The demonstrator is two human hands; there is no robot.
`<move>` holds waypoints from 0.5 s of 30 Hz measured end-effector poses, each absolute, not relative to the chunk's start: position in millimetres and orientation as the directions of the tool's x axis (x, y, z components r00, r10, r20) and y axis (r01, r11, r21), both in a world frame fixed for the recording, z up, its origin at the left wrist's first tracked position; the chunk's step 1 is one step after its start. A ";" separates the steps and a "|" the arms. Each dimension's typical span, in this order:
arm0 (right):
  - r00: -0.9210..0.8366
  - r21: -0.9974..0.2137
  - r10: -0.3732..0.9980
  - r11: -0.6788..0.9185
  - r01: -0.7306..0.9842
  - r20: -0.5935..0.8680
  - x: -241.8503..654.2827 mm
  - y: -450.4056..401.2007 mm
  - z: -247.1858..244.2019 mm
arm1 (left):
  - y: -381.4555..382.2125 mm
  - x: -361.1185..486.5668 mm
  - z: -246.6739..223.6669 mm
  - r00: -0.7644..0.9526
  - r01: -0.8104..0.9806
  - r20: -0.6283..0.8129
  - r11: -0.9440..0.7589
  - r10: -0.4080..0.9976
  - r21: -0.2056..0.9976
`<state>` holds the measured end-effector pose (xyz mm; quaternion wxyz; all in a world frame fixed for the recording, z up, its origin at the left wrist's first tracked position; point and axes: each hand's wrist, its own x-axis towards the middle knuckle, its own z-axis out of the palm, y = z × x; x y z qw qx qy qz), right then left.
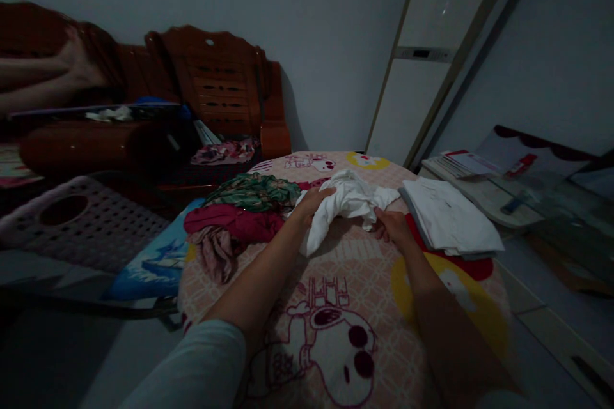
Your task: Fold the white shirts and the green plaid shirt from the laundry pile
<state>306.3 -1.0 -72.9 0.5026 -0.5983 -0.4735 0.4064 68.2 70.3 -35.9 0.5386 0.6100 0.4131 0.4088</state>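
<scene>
A crumpled white garment (pixel 348 198) is bunched up over the round table, with both of my hands on it. My left hand (pixel 313 202) grips its left side, where one length hangs down toward the tabletop. At its lower right edge, the fingers of my right hand (pixel 391 226) pinch the fabric. Left of the garment lies a loose heap: a green patterned cloth (pixel 254 192), a magenta cloth (pixel 235 222) and a dusty-pink cloth (pixel 214 252). A folded stack of white clothes (pixel 448 216) rests on something red to the right of my right hand.
A pink cartoon-print cloth (pixel 336 268) covers the table. Behind on the left stands a wooden bench (pixel 215 77) with another person's bare legs (pixel 52 73). A woven chair (pixel 86 223) stands at left, a tall white cabinet-like unit (pixel 417 77) behind, and a glass-topped table (pixel 551 211) at right.
</scene>
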 end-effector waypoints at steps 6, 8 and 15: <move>0.136 -0.999 0.991 0.018 -0.028 0.014 298.8 2.9 -73.5 | 53.8 78.8 -28.4 0.360 0.082 -0.053 0.025 0.931 0.996; 0.160 -0.998 0.986 0.051 -0.022 0.047 299.3 4.1 -74.6 | 50.9 82.3 -30.0 0.430 0.091 -0.003 -0.040 0.903 0.995; 0.289 -0.990 0.950 0.135 -0.044 0.117 301.6 9.6 -74.3 | 64.1 81.5 -41.2 0.382 0.154 0.107 -0.178 0.918 0.972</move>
